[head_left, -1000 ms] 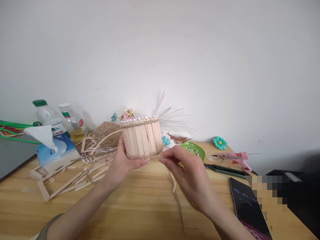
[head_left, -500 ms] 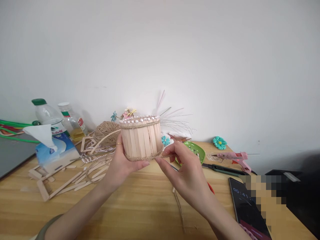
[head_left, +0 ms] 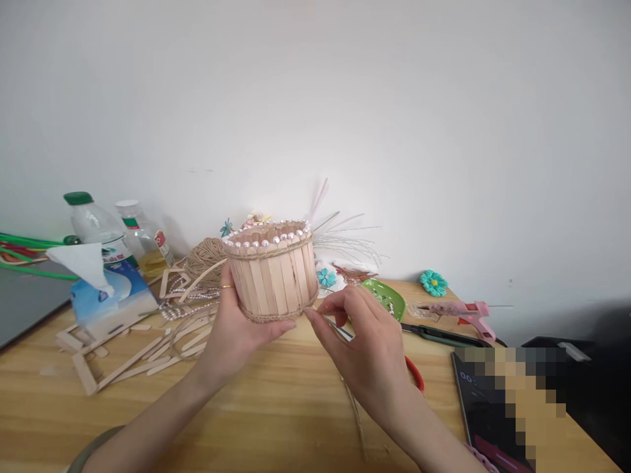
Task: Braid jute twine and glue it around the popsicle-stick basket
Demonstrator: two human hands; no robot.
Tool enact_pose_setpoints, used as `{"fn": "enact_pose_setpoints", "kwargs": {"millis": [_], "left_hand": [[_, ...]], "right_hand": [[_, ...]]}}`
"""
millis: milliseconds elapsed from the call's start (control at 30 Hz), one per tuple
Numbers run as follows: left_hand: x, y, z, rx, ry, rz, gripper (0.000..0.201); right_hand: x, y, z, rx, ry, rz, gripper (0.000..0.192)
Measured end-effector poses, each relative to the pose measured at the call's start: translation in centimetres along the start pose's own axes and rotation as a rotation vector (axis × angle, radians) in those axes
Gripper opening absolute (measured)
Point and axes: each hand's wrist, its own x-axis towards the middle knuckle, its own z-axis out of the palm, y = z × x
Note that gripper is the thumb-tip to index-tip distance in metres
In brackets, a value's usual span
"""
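Fingers [head_left: 231, 292] of the left hand [head_left: 236, 325] wrap the near-left side of a small stick basket [head_left: 271, 272], holding it above the tabletop [head_left: 276, 407], tilted so its bead-trimmed rim shows. Right hand [head_left: 367, 345] has thumb and forefinger pinched shut on the twine [head_left: 315, 307] at the basket's lower right edge. To do this well, I would judge, the twine should lie snug against the bottom band while the left hand steadies the basket. Loose sticks [head_left: 123, 364] lie left; a tissue box [head_left: 106, 299] and twine ball [head_left: 210, 256] sit farther back. Scissors [head_left: 438, 335], a glue gun [head_left: 461, 309] and a phone [head_left: 486, 420] crowd the right.
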Motion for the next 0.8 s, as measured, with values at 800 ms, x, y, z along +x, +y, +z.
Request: {"fn": "enact_pose_setpoints", "kwargs": {"millis": [800], "left_hand": [[-0.6,0.4,0.1,-0.273,-0.009,-0.281,0.092]], "right_hand": [[1.3,-0.3,-0.9,0.322,-0.223,0.320,0.016]]}}
